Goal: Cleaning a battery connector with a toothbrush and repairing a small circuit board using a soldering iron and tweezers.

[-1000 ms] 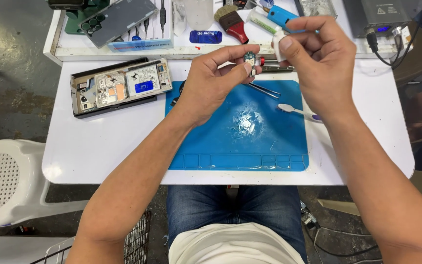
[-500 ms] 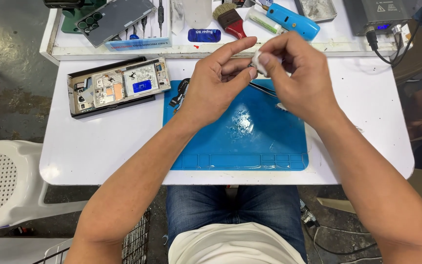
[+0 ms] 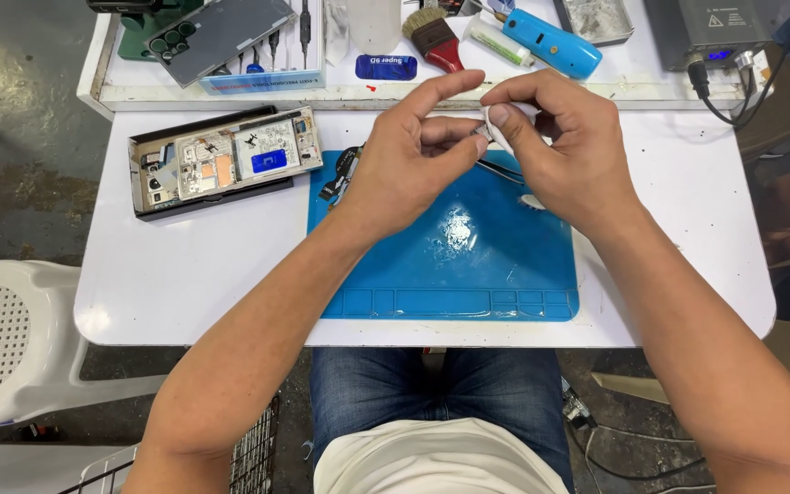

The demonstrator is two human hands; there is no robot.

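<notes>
Both hands meet above the far edge of the blue work mat (image 3: 450, 265), raised off the white table (image 3: 185, 274), which I judge keeps the small piece close under my eye. My left hand (image 3: 404, 169) has its thumb and forefinger drawn narrow, pinching a tiny part (image 3: 481, 131) I cannot identify because it is mostly hidden. My right hand (image 3: 564, 151) presses a white wipe (image 3: 505, 137) against that part, fingers curled tight round the wad, the forefinger bearing on it. The two hands touch at the fingertips.

At nine o'clock from the hands lies an opened phone (image 3: 221, 165), its inner boards facing up, set off the mat so the centre stays free. A dark flex cable (image 3: 340, 178) rests at the mat's left edge, just beside my left wrist. At twelve o'clock, on the back shelf, sit a brush (image 3: 432, 35), a blue handheld tool (image 3: 550, 41) and a grey back cover (image 3: 221, 32), within reach but well apart from the work.
</notes>
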